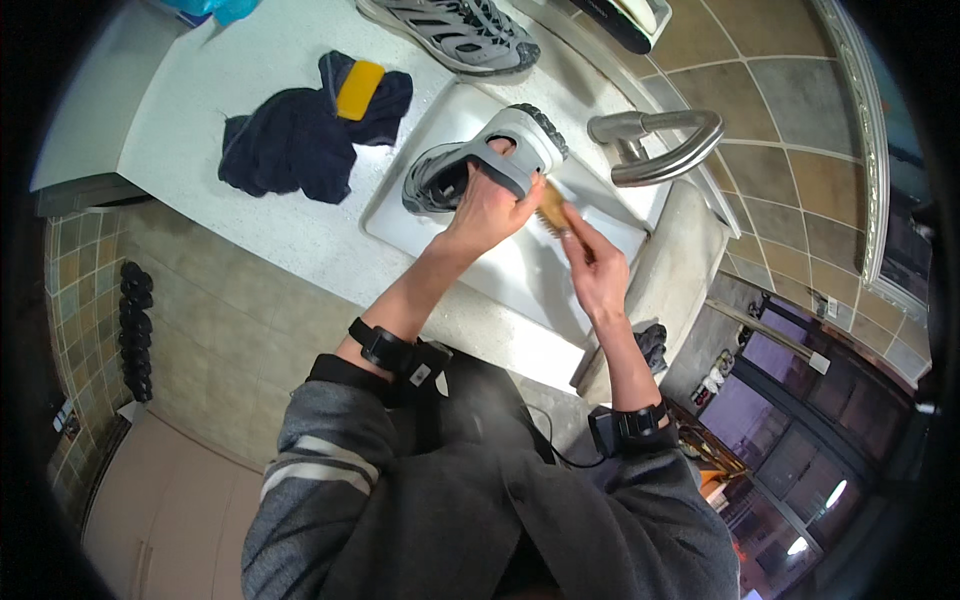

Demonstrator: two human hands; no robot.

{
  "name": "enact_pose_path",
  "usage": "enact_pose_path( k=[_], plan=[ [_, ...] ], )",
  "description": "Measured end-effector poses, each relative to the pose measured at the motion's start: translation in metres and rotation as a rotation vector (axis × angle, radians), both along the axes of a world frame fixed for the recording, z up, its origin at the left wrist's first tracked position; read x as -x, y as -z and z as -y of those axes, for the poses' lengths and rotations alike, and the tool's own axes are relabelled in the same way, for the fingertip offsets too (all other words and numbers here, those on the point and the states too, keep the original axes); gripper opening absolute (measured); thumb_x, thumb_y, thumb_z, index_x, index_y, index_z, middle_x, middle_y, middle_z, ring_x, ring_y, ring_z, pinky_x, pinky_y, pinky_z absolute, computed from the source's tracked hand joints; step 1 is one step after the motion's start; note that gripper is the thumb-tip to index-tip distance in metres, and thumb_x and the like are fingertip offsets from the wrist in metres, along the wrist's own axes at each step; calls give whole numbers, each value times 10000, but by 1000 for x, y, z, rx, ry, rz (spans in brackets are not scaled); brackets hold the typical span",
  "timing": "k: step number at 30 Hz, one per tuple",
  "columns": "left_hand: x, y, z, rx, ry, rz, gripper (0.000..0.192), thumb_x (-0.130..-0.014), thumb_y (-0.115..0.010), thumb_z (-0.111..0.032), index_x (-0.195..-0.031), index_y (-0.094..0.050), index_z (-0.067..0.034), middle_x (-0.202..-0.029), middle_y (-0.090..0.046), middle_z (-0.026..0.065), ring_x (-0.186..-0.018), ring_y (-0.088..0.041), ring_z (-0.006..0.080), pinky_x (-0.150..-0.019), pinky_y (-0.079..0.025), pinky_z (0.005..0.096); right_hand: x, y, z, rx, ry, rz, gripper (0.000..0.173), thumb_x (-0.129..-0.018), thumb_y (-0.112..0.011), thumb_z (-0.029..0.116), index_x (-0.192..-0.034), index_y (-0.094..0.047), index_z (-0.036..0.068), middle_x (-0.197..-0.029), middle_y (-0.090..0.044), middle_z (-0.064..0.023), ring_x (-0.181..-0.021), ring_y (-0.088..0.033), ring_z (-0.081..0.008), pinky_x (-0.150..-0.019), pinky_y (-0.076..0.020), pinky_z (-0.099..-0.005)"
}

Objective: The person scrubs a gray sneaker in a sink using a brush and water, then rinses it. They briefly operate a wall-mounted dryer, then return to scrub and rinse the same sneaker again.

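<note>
A grey-and-black athletic shoe (435, 169) is tilted over the white sink basin (379, 217), its chunky sole turned toward the faucet. My left hand (487, 206) grips it by the upper, with fingers through the shoe's opening. In my right hand (596, 262) is a wooden scrub brush (553, 208), blurred, its bristles close to the heel area beside my left thumb. Whether the bristles touch the shoe cannot be told. The matching shoe (472, 34) lies on the counter beyond the basin.
A curved metal faucet (667, 146) juts over the basin's right side. Dark cloth (289, 142) lies on the white counter (180, 157), with a yellow bar (361, 90), perhaps soap, on top. A tiled wall (799, 105) and a holder (637, 19) border the far right.
</note>
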State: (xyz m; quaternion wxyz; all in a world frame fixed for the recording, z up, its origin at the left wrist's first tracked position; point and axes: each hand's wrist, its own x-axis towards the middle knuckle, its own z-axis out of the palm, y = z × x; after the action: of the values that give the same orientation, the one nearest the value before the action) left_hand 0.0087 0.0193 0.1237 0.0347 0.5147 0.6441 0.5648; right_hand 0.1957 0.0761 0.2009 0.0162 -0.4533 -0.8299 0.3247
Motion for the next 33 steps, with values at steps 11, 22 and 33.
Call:
enact_pose_path(
  k=[11, 22, 33],
  plan=[
    [-51, 19, 17, 239, 204, -157, 209, -775, -623, -103, -943, -539, -13, -959, -529, 173, -878, -518, 388, -715, -428, 470, 68, -27, -30, -365, -155, 188, 340, -894, -559, 339, -1217, -629, 261, -760, -657, -202, -715, -656, -359, -657, -520, -431],
    [-79, 45, 59, 394, 487, -426, 253, -784, -515, -43, -1032, -530, 4, -969, -551, 166, -858, -583, 321, -738, -468, 398, 20, -9, -9, -114, -268, 418, 350, -884, -564, 377, -1224, -622, 318, -903, -674, -206, -768, -661, -367, -712, -526, -453],
    [-70, 18, 98, 433, 513, -342, 340, -745, -624, -99, -1049, -557, 37, -1009, -575, 144, -923, -576, 330, -821, -456, 409, -5, 67, -24, 932, 53, -35, 720, -760, -750, 474, -1331, -535, 93, -988, -650, -102, -862, -615, -149, -755, -492, -280]
  ],
)
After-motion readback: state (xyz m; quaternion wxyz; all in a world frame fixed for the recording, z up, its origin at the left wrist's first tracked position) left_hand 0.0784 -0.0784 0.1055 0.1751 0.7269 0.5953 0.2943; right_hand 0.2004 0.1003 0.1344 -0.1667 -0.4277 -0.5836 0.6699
